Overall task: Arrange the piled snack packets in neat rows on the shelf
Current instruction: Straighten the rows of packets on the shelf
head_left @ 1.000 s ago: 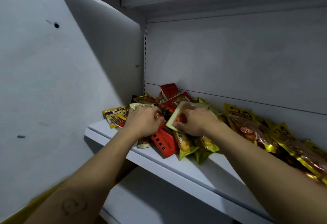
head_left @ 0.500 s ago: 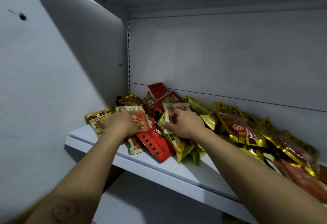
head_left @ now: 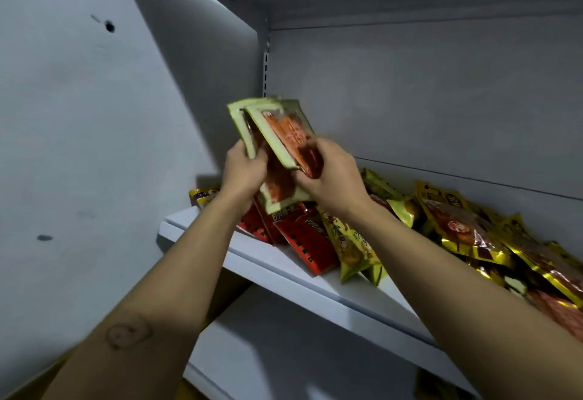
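Pale-green-edged snack packets, a few, held above the pile on the shelf, my left hand and right hand both gripping them; step, I judge: gathering like packets into a stack; next needs bare board for a row.

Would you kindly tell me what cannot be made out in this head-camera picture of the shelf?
Head view:
- The count and print of the green-edged packets, gripped by the left hand and the right hand, are lost to motion blur.
- The gold packets are cut off by the right frame edge.
- The red packets are partly covered by both wrists and the held packets.
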Tool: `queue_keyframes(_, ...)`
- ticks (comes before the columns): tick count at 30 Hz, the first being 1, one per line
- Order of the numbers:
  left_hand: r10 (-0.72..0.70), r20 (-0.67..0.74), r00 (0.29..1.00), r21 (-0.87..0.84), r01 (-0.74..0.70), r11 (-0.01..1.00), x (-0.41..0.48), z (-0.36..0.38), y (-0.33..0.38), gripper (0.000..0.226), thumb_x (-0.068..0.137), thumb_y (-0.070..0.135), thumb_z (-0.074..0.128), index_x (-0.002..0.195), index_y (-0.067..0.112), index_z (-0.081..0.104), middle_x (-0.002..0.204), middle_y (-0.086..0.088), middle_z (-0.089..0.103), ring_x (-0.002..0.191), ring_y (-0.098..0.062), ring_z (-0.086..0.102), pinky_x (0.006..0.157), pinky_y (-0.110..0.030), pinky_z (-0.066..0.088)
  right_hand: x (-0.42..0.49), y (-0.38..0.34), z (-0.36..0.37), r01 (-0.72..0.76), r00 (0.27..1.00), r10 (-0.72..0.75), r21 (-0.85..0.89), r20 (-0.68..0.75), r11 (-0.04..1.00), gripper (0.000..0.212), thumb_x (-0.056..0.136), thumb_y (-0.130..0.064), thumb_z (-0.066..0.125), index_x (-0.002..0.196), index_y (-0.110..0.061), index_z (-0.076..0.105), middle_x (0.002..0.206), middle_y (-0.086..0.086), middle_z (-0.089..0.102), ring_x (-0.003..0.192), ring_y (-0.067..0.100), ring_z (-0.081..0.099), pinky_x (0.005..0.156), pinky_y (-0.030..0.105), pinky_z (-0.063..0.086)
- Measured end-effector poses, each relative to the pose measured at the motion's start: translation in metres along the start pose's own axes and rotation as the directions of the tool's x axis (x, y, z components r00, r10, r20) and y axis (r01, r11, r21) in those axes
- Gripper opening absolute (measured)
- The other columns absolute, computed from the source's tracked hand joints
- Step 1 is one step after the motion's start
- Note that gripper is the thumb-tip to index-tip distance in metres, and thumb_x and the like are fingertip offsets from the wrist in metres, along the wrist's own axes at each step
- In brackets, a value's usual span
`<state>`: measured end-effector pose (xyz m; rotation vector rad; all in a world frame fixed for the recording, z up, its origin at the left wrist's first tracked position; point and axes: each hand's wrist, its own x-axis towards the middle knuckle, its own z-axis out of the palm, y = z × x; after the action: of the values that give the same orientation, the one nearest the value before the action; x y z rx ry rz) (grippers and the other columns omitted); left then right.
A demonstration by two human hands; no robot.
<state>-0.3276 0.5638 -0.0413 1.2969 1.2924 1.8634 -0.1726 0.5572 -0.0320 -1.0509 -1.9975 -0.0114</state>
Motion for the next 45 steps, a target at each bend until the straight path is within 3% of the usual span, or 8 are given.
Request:
queue_keyframes(5,-0.071,0.277,0.958,-0.372,0.175,0.912,-0.011,0.012,0.039,0.064,0.094,0.059,0.051,0.13,0.006,0.059,0.116,-0.015,0.072,0.106,-0.03,0.07,0.096,-0.048,0.054,0.017,-0.009,-0.015,0.089,0.995,-0.088,-0.017,0.046,0.996,0.062,0.082,-0.044,0.074,0.138,-0.027,0.054,0.149,0.003,0.047,0.133,0.02,0.047,0.111,0.042,0.039)
queue_keyframes(9,-0.021,0.18,0.983,-0.359,0.085,0.929,-0.015,0.027,0.034,0.033,0.092,0.018,0.069,0.122,0.005,0.063,0.109,-0.012,0.074,0.1,-0.027,0.072,0.095,-0.05,0.055,0.011,-0.002,-0.044,0.072,0.986,-0.059,-0.079,0.159,0.994,0.061,0.089,-0.043,0.067,0.145,-0.038,0.044,0.163,0.014,0.018,0.15,0.028,0.018,0.119,0.047,0.023)
queue_keyframes(15,0.041,0.227,0.973,-0.276,0.024,0.961,-0.037,0.09,0.031,0.086,0.056,0.058,0.09,0.126,0.016,0.062,0.118,-0.003,0.072,0.11,-0.024,0.068,0.097,-0.049,0.053,-0.019,0.038,-0.107,-0.079,0.997,0.079,-0.024,-0.014,0.997,0.058,0.088,-0.038,0.07,0.142,-0.035,0.048,0.144,-0.003,0.052,0.132,0.015,0.047,0.108,0.036,0.04)
queue_keyframes(17,0.09,0.299,0.95,-0.278,-0.004,0.961,-0.053,0.123,0.037,0.071,0.064,0.048,0.09,0.122,0.015,0.065,0.113,0.0,0.073,0.107,-0.018,0.069,0.098,-0.046,0.053,-0.038,0.058,-0.134,-0.154,0.985,0.153,-0.01,-0.076,0.988,0.06,0.086,-0.037,0.074,0.141,-0.033,0.05,0.142,-0.008,0.054,0.127,0.007,0.049,0.105,0.028,0.04)
queue_keyframes(21,0.103,0.566,0.818,-0.282,0.075,0.956,-0.09,0.202,0.051,0.039,0.074,0.015,0.086,0.106,0.016,0.064,0.101,-0.002,0.074,0.095,-0.018,0.072,0.095,-0.045,0.055,-0.085,0.103,-0.198,-0.346,0.901,0.336,0.01,-0.274,0.938,0.066,0.074,-0.041,0.083,0.134,-0.031,0.057,0.133,-0.006,0.061,0.121,0.014,0.058,0.1,0.04,0.051)
queue_keyframes(28,0.159,0.802,0.576,-0.271,0.112,0.956,-0.201,0.331,0.095,0.062,0.076,0.014,0.084,0.13,0.016,0.053,0.12,-0.003,0.068,0.111,-0.023,0.065,0.101,-0.046,0.051,-0.195,0.144,-0.32,-0.545,0.689,0.486,0.058,-0.537,0.836,0.062,0.072,-0.022,0.088,0.128,-0.024,0.061,0.112,-0.01,0.061,0.11,0.019,0.065,0.091,0.043,0.057)
queue_keyframes(36,0.219,0.921,0.321,-0.272,0.131,0.953,-0.354,0.441,0.142,0.059,0.085,-0.008,0.069,0.134,0.019,0.052,0.111,-0.003,0.071,0.097,-0.022,0.071,0.087,-0.047,0.059,-0.324,0.178,-0.46,-0.681,0.529,0.519,0.029,-0.672,0.732,0.061,0.073,-0.021,0.087,0.128,-0.027,0.061,0.103,-0.018,0.059,0.106,0.018,0.065,0.09,0.044,0.057)
queue_keyframes(45,0.262,0.936,0.236,-0.257,-0.055,0.965,-0.508,0.564,0.177,0.051,0.09,0.012,0.07,0.135,0.022,0.048,0.12,-0.001,0.068,0.099,-0.021,0.068,0.082,-0.042,0.06,-0.458,0.237,-0.594,-0.803,0.394,0.53,0.0,-0.751,0.596,0.065,0.069,-0.035,0.088,0.127,-0.041,0.059,0.122,0.002,0.063,0.103,0.022,0.067,0.088,0.044,0.058)
